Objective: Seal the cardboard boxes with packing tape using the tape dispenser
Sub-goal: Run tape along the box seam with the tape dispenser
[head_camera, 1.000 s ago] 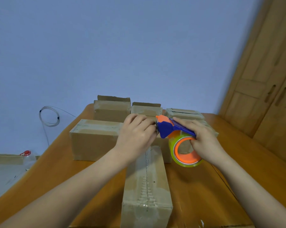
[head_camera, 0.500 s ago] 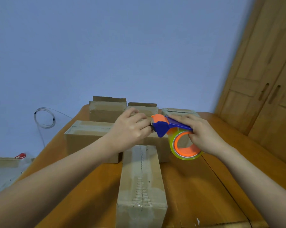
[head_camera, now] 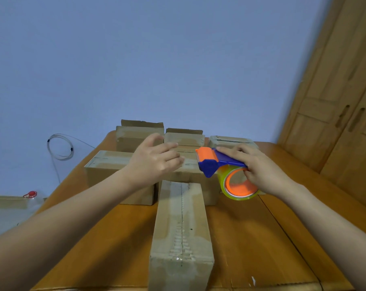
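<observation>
A long cardboard box (head_camera: 181,223) lies lengthwise in front of me on the wooden table (head_camera: 251,234), with clear tape over its centre seam. My right hand (head_camera: 259,171) grips the blue and orange tape dispenser (head_camera: 211,162), whose roll of clear tape (head_camera: 238,185) has an orange core, held above the box's far end. My left hand (head_camera: 156,160) hovers just left of the dispenser's orange head with fingers spread and holds nothing. Several more cardboard boxes stand behind: a wide box (head_camera: 106,166) at the left and smaller boxes (head_camera: 140,133) at the back.
A wooden wardrobe (head_camera: 341,106) fills the right side. A coil of wire (head_camera: 60,147) hangs on the blue wall at the left. Low at the far left are a clear bottle with a red cap (head_camera: 30,195) and another carton (head_camera: 3,201).
My left hand has let go near the dispenser's head and opened, drawing slightly left. The dispenser in my right hand has stayed roughly in place above the box's far end.
</observation>
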### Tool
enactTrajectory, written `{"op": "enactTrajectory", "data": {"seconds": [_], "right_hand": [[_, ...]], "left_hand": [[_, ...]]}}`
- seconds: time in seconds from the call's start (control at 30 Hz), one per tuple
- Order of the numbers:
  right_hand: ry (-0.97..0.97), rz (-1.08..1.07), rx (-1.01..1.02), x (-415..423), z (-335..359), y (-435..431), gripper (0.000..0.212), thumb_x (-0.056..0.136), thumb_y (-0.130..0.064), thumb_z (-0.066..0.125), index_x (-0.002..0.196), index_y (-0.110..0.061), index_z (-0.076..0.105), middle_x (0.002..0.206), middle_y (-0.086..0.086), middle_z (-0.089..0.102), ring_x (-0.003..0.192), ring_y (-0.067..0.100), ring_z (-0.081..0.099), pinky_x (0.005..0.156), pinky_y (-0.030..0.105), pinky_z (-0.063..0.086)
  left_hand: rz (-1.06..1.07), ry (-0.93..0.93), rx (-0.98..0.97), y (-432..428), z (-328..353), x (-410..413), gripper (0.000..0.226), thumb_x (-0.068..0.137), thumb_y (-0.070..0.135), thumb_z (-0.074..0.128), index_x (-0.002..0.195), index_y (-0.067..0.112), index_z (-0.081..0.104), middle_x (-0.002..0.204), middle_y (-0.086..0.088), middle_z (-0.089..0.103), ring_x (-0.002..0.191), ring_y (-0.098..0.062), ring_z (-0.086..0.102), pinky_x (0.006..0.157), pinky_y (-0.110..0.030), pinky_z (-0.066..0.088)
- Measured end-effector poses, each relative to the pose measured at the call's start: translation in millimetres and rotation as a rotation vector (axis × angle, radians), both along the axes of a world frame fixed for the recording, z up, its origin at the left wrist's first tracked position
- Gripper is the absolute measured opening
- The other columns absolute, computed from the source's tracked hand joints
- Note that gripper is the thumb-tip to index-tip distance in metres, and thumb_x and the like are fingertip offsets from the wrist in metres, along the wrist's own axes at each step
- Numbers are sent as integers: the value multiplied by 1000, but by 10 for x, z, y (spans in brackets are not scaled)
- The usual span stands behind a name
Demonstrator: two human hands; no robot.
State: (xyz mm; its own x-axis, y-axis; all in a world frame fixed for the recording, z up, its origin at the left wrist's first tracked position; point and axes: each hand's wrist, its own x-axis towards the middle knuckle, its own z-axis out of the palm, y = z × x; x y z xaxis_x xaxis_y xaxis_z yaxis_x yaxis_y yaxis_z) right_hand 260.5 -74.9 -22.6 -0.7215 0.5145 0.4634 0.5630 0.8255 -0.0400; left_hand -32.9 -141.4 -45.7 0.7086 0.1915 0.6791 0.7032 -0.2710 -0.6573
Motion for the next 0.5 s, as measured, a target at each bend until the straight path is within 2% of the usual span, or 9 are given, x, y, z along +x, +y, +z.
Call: {"op": "enactTrajectory", "data": {"seconds": [0.1,0.23,0.3,0.37,0.5], "right_hand": [[38,5,-3,90,-58,49,87,84,7,53,137,-54,21,117,-1,52,105,18,45,78,37,47],[25,11,40,121,-152,115,82,83,5,57,143,-44,30,119,3,53,105,24,48,80,43,48],[15,-14,65,241,-208,178,83,84,3,59,144,-46,29,120,3,53,106,25,48,82,46,48],[23,-18,84,352,-232,204,89,83,4,59,143,-51,23,119,2,53,105,24,48,83,46,47],[23,-27,176,336,-242,222,85,82,2,60,143,-46,25,113,4,53,100,27,49,79,44,48]], "left_hand": [[11,1,19,-17,-60,-111,8,81,11,75,86,18,76,85,2,74,94,-19,71,92,-39,38],[44,9,6,-23,-129,-197,14,75,10,81,86,18,77,88,2,75,97,-20,71,94,-41,38],[50,-2,10,-46,-164,-292,14,76,10,81,86,18,76,91,2,75,100,-21,70,97,-43,39],[59,36,12,-97,-212,-360,11,84,9,73,91,18,76,97,1,75,105,-23,68,101,-47,40],[101,48,47,-89,-285,-362,21,94,6,56,93,16,75,101,-3,74,107,-26,67,104,-52,38]]}}
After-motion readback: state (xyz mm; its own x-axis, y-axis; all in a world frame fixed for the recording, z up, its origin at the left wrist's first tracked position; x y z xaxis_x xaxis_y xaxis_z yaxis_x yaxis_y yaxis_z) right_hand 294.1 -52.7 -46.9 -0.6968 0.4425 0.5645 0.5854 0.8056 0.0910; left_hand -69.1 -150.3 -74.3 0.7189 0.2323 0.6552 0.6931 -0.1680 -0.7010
